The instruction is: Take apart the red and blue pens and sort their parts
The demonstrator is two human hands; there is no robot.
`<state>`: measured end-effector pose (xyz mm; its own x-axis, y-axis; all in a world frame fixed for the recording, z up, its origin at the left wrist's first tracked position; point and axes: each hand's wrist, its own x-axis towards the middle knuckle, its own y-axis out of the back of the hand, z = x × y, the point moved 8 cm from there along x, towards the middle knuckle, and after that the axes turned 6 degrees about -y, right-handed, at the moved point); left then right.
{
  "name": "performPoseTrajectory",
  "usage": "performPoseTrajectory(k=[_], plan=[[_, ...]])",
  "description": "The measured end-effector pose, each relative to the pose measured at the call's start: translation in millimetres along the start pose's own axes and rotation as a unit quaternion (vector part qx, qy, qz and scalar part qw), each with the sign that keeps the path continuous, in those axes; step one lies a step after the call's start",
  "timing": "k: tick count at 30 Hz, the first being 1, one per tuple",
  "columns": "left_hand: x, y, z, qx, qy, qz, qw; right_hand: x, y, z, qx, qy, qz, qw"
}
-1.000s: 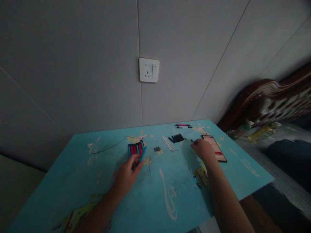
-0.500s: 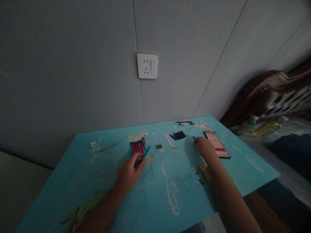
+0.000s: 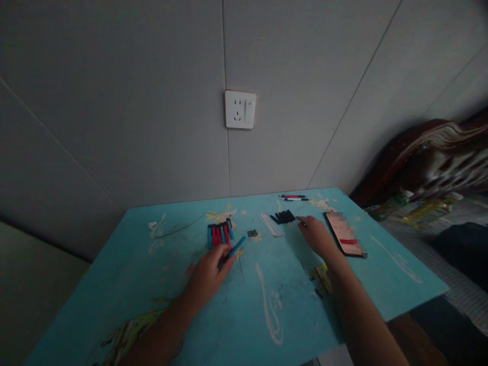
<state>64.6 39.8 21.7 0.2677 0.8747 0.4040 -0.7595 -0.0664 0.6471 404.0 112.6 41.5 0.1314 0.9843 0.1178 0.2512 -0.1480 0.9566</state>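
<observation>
My left hand (image 3: pixel 209 268) is closed around a blue pen barrel (image 3: pixel 238 245), which sticks out past the fingers and points up to the right. Just beyond that hand lies a row of red and blue pen barrels (image 3: pixel 217 235) with dark ends. My right hand (image 3: pixel 317 237) is pinched at the right end of a row of short black pen pieces (image 3: pixel 285 217); whatever is between its fingertips is too small to make out. Between the hands are thin white refills (image 3: pixel 271 225) side by side and a cluster of small dark pieces (image 3: pixel 252 233), perhaps springs.
Two assembled pens (image 3: pixel 293 197) lie at the back of the blue patterned table (image 3: pixel 229 325). To the right rests a pinkish, dark-edged flat item (image 3: pixel 343 235), partly blurred. A wall socket (image 3: pixel 240 110) is above; bottles (image 3: pixel 423 209) stand by a carved wooden headboard (image 3: pixel 430 147).
My right hand has moved left to the end of the black pieces. The blue barrel in my left hand has tipped lower and slightly right. The view has shifted a little.
</observation>
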Motion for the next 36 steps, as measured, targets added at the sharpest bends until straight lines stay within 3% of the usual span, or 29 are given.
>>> performPoseTrajectory(k=[5, 11, 21, 29, 36], plan=[[-0.8, -3.1, 2.1, 0.005, -0.025, 0.001, 1.0, -8.1, 2.4, -36.2, 0.182, 0.089, -0.01, 0.979], [-1.2, -4.6, 3.6, 0.009, -0.037, -0.012, 0.999, -20.2, -0.8, -64.3, 0.415, 0.103, -0.077, 0.901], [-0.2, -8.5, 12.4, 0.02, -0.073, -0.05, 0.996, -57.6, -6.5, -122.3, 0.492, 0.176, -0.129, 0.843], [0.1, -11.0, 12.4, 0.028, -0.089, -0.058, 0.994, -64.2, -16.5, -128.6, 0.466, 0.203, -0.12, 0.853], [-0.8, -11.4, 11.3, 0.032, -0.079, -0.053, 0.995, -67.8, -2.2, -132.0, 0.422, 0.211, -0.094, 0.877]])
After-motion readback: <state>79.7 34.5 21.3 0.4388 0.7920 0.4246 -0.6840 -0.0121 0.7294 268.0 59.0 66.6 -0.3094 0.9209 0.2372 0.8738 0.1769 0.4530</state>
